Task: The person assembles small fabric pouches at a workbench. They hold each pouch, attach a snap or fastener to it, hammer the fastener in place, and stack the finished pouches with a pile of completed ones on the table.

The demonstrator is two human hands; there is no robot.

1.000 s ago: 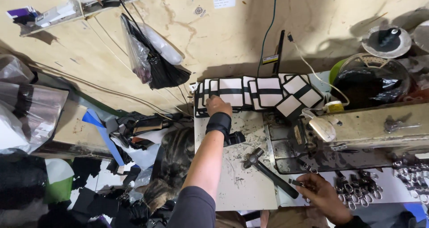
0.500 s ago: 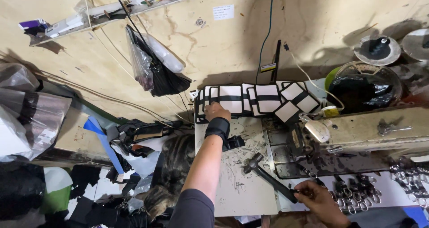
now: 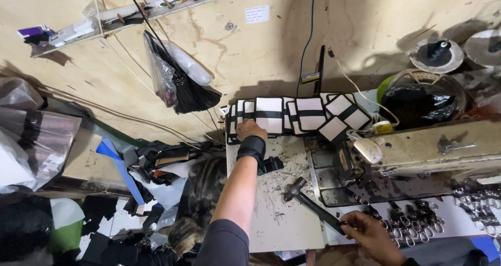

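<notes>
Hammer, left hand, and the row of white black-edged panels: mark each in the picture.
hammer (image 3: pixel 295 189), head view, on its metal head.
left hand (image 3: pixel 250 129), head view, on its back.
white black-edged panels (image 3: pixel 311 115), head view, on one panel's white face.

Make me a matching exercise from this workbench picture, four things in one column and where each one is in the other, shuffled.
Things:
1. hammer
2. row of black-and-white panels
3. plastic bag
4. metal clips

Places:
A. hanging on the plywood wall
B. lined up along the back of the bench, under the left hand
C. lying on the bench, handle at the right hand
D. spread at the right front of the bench

Pairs: 1-C, 2-B, 3-A, 4-D
</notes>
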